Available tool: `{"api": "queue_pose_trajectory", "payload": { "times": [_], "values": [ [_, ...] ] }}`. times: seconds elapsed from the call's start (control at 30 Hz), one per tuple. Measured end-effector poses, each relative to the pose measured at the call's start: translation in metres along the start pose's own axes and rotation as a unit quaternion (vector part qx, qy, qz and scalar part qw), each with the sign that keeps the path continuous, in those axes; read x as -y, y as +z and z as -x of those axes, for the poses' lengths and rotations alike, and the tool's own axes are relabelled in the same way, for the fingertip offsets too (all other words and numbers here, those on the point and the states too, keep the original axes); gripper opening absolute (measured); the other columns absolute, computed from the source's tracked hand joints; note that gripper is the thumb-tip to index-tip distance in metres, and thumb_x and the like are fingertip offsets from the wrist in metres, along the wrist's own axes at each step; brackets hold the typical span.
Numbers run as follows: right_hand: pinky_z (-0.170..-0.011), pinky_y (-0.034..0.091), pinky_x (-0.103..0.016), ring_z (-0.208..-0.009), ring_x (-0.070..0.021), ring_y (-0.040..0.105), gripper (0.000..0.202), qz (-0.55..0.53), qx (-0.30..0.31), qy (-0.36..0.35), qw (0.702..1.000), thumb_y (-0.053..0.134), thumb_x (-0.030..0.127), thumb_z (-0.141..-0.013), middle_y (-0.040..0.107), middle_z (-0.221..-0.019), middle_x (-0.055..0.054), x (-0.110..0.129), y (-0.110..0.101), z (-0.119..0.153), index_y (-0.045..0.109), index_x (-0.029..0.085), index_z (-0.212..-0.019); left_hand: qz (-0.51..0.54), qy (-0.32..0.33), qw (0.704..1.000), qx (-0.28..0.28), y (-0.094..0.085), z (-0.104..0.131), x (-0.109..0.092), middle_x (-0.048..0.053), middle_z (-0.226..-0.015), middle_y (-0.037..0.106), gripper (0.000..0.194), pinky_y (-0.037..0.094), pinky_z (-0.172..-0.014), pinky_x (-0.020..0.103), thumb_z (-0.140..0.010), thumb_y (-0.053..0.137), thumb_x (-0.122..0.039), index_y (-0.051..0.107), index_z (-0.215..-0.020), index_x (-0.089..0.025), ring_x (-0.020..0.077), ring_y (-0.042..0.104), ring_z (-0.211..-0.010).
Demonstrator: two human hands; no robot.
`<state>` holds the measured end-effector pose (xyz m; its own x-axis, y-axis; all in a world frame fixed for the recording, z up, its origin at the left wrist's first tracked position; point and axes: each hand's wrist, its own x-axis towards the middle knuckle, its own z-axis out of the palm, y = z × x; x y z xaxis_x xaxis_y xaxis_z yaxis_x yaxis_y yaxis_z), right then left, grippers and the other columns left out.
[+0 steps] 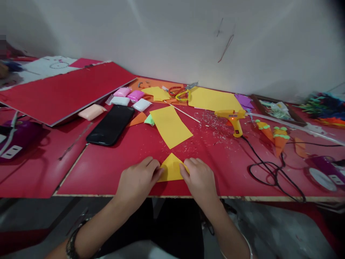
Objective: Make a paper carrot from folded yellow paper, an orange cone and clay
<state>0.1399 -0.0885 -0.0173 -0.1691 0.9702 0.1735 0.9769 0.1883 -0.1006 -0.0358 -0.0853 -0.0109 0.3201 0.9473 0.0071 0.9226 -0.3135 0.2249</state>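
Note:
Near the front edge of the red table, a small yellow paper [171, 169] shows a pointed top and a straight lower edge, like a folded triangle. My left hand [140, 176] pinches its left corner between thumb and curled fingers. At the right corner, my right hand [199, 176] grips it the same way. Just beyond the point lies a flat yellow paper sheet [171, 126], touched by neither hand. A black smartphone [111, 125] rests to the left of that sheet.
A yellow glue gun [233, 118] with a lit orange light lies right, its black cord [265, 172] looping forward. Orange cone-shaped crafts [280, 140] sit beyond it. Scissors [184, 92], pink and white clay packets [136, 95] and a red board [72, 88] are toward the back and left.

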Motion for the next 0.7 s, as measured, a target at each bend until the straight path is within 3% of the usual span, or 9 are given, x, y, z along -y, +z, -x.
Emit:
{"api": "queue_pose_trajectory", "payload": {
  "times": [0.2, 0.53, 0.7],
  "values": [
    [-0.056, 0.024, -0.028, -0.064, -0.0148, 0.051, 0.023, 0.001, 0.009, 0.001, 1.000, 0.043, 0.027, -0.084, 0.058, -0.063, -0.001, 0.000, 0.000, 0.000, 0.050, 0.019, -0.063, -0.031, 0.016, 0.999, 0.014, 0.000, 0.000, 0.002, 0.002, -0.079, 0.059, 0.023, 0.026, -0.043, 0.022, -0.088, 0.035, -0.030, 0.053, -0.080, -0.018, 0.0134, 0.056, -0.058],
    [-0.055, 0.023, -0.028, -0.064, -0.0153, 0.052, 0.024, 0.002, 0.018, 0.008, 1.000, 0.043, 0.028, -0.085, 0.059, -0.064, -0.002, 0.000, -0.001, 0.000, 0.051, 0.019, -0.064, -0.090, 0.027, 0.995, -0.029, 0.002, 0.001, 0.000, 0.001, -0.076, 0.057, 0.022, 0.021, -0.040, 0.022, -0.087, 0.035, -0.030, 0.052, -0.080, -0.018, 0.0112, 0.054, -0.052],
    [-0.056, 0.024, -0.028, -0.065, -0.0154, 0.052, 0.025, -0.001, 0.018, 0.008, 1.000, 0.041, 0.028, -0.086, 0.060, -0.066, -0.002, 0.000, 0.000, -0.001, 0.051, 0.019, -0.065, -0.064, 0.063, 0.996, -0.028, 0.002, 0.003, 0.011, 0.003, -0.098, 0.055, 0.024, 0.032, -0.041, 0.019, -0.088, 0.035, -0.031, 0.050, -0.103, -0.021, 0.0122, 0.058, -0.064]
  ]
}}
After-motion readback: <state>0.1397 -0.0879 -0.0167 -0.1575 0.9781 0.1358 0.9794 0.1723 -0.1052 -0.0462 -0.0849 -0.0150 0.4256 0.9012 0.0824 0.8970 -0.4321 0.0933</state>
